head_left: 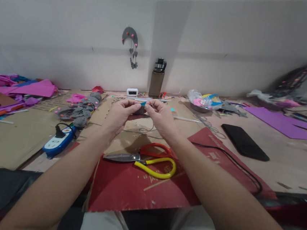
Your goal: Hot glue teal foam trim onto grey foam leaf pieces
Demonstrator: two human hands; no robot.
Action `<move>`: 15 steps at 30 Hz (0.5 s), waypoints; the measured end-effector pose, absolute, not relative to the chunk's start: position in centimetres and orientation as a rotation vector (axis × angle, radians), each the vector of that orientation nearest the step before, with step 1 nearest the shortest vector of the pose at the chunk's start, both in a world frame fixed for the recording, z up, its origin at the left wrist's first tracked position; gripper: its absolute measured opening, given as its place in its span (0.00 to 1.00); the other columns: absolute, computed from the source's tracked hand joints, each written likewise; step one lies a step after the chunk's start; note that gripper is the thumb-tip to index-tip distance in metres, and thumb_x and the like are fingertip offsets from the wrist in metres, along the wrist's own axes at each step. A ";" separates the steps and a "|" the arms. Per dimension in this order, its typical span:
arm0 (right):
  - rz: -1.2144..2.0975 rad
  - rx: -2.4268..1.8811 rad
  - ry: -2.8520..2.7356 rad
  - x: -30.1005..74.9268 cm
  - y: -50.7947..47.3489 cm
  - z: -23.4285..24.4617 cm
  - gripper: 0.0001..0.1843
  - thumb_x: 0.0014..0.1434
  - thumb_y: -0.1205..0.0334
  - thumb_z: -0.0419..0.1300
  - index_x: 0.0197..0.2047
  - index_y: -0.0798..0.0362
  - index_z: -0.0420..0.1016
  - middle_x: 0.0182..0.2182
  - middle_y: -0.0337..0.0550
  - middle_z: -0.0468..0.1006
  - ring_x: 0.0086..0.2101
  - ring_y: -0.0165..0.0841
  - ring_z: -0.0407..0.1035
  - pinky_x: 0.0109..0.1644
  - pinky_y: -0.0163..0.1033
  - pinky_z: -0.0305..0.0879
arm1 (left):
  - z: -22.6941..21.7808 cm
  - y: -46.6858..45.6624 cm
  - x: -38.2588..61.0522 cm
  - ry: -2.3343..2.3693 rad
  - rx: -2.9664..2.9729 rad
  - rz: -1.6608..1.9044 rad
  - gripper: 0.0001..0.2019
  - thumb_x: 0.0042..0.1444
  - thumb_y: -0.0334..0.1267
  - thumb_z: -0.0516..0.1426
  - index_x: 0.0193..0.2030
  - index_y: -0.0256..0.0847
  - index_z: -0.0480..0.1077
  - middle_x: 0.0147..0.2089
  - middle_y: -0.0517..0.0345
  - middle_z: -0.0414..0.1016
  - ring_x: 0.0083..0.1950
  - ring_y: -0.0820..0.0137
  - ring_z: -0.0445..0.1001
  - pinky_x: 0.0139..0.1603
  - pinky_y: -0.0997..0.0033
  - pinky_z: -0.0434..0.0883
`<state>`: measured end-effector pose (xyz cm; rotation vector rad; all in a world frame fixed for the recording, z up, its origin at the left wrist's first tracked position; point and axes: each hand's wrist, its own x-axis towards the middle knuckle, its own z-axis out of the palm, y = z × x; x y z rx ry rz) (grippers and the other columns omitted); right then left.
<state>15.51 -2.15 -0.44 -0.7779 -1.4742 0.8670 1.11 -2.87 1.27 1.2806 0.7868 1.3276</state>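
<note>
My left hand (pixel 123 115) and my right hand (pixel 161 116) meet over the middle of the table, both closed in a pinch. Between their fingertips is a small dark grey-blue piece, apparently felt (pixel 141 109), mostly covered by the fingers. A thin grey cord (pixel 143 130) lies in loops just below the hands. Nearer to me, scissors with one red and one yellow handle (pixel 161 175) rest on a red printed cardboard sheet (pixel 124 195), touched by neither hand.
A blue-and-white power strip (pixel 58 142) and grey felt pieces (pixel 79 111) lie left. Right are a black phone (pixel 244 142), a black cable (pixel 228 153), purple sheets (pixel 283 124) and a bowl of scraps (pixel 201 107). A bottle (pixel 156 81) and small clock (pixel 132 92) stand at the back.
</note>
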 end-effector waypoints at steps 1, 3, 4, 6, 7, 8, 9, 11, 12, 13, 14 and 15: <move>0.847 -0.782 -1.480 15.4 -2.3 -0.4 0.09 0.53 0.55 0.58 0.31 0.52 0.67 0.26 0.35 0.69 0.27 0.26 0.62 0.33 0.33 0.61 | 1.2 -2.9 1.1 0.785 1.280 1.327 0.12 0.42 0.40 0.67 0.29 0.35 0.72 0.33 0.53 0.77 0.36 0.68 0.76 0.42 0.60 0.77; 0.829 -0.784 -1.484 15.3 -2.5 -0.3 0.09 0.53 0.55 0.58 0.31 0.52 0.67 0.26 0.35 0.68 0.27 0.26 0.62 0.33 0.33 0.61 | 1.3 -2.9 1.1 0.785 1.285 1.317 0.12 0.43 0.40 0.66 0.29 0.35 0.72 0.32 0.54 0.76 0.34 0.70 0.75 0.40 0.61 0.76; 0.831 -0.784 -1.484 15.2 -2.6 -0.3 0.09 0.53 0.55 0.57 0.32 0.52 0.67 0.26 0.35 0.68 0.27 0.27 0.62 0.32 0.33 0.61 | 1.3 -2.9 1.1 0.794 1.288 1.309 0.12 0.43 0.41 0.66 0.29 0.35 0.72 0.32 0.54 0.76 0.34 0.70 0.75 0.39 0.63 0.77; 0.841 -0.782 -1.482 15.1 -2.7 -0.4 0.09 0.54 0.55 0.57 0.32 0.52 0.66 0.26 0.35 0.68 0.27 0.27 0.63 0.32 0.34 0.61 | 1.3 -2.8 1.0 0.822 1.289 1.294 0.12 0.43 0.41 0.66 0.29 0.35 0.72 0.31 0.55 0.75 0.32 0.72 0.74 0.34 0.67 0.76; 0.841 -0.782 -1.482 15.1 -2.7 -0.4 0.09 0.54 0.55 0.57 0.32 0.52 0.66 0.26 0.36 0.68 0.27 0.27 0.63 0.33 0.34 0.61 | 1.3 -2.8 1.0 0.834 1.286 1.288 0.12 0.44 0.41 0.66 0.30 0.35 0.72 0.31 0.55 0.75 0.31 0.72 0.73 0.32 0.69 0.75; 0.839 -0.783 -1.484 15.1 -2.7 -0.5 0.09 0.54 0.55 0.57 0.31 0.52 0.67 0.26 0.36 0.69 0.28 0.27 0.63 0.33 0.34 0.61 | 1.3 -2.8 0.9 0.842 1.283 1.281 0.12 0.44 0.41 0.66 0.30 0.36 0.72 0.31 0.55 0.75 0.31 0.72 0.73 0.30 0.71 0.75; 0.837 -0.783 -1.485 15.1 -2.7 -0.5 0.09 0.53 0.55 0.57 0.31 0.52 0.67 0.26 0.36 0.69 0.28 0.27 0.64 0.33 0.34 0.62 | 1.3 -2.7 0.9 0.844 1.282 1.275 0.12 0.44 0.41 0.66 0.30 0.36 0.72 0.30 0.55 0.75 0.30 0.72 0.73 0.30 0.71 0.74; 0.847 -0.776 -1.484 15.0 -2.6 -0.6 0.09 0.53 0.55 0.58 0.31 0.52 0.67 0.25 0.36 0.69 0.27 0.27 0.64 0.33 0.35 0.62 | 1.3 -2.6 0.8 0.840 1.294 1.256 0.12 0.44 0.42 0.66 0.30 0.36 0.72 0.30 0.55 0.75 0.30 0.71 0.73 0.29 0.72 0.74; 0.859 -0.771 -1.479 15.0 -2.5 -0.7 0.09 0.53 0.55 0.58 0.31 0.52 0.68 0.25 0.36 0.69 0.28 0.28 0.64 0.34 0.35 0.62 | 1.2 -2.5 0.7 0.838 1.304 1.246 0.12 0.45 0.42 0.65 0.30 0.36 0.72 0.29 0.55 0.75 0.30 0.71 0.73 0.29 0.72 0.74; 0.869 -0.767 -1.471 14.9 -2.4 -0.7 0.10 0.53 0.55 0.58 0.31 0.53 0.68 0.25 0.36 0.69 0.28 0.28 0.64 0.34 0.35 0.62 | 1.2 -2.5 0.7 0.834 1.313 1.242 0.12 0.45 0.42 0.65 0.30 0.35 0.72 0.30 0.55 0.74 0.30 0.72 0.73 0.29 0.72 0.74; 0.876 -0.766 -1.460 14.9 -2.4 -0.7 0.10 0.52 0.54 0.58 0.31 0.53 0.68 0.25 0.36 0.70 0.28 0.28 0.64 0.34 0.35 0.62 | 1.2 -2.5 0.7 0.828 1.318 1.244 0.12 0.45 0.42 0.65 0.30 0.36 0.72 0.30 0.55 0.74 0.31 0.72 0.74 0.30 0.71 0.75; 0.880 -0.767 -1.445 14.9 -2.3 -0.7 0.10 0.52 0.54 0.58 0.30 0.53 0.68 0.26 0.36 0.70 0.28 0.28 0.65 0.34 0.35 0.63 | 1.1 -2.4 0.7 0.817 1.317 1.252 0.12 0.45 0.41 0.65 0.31 0.36 0.71 0.31 0.55 0.74 0.31 0.71 0.74 0.31 0.71 0.75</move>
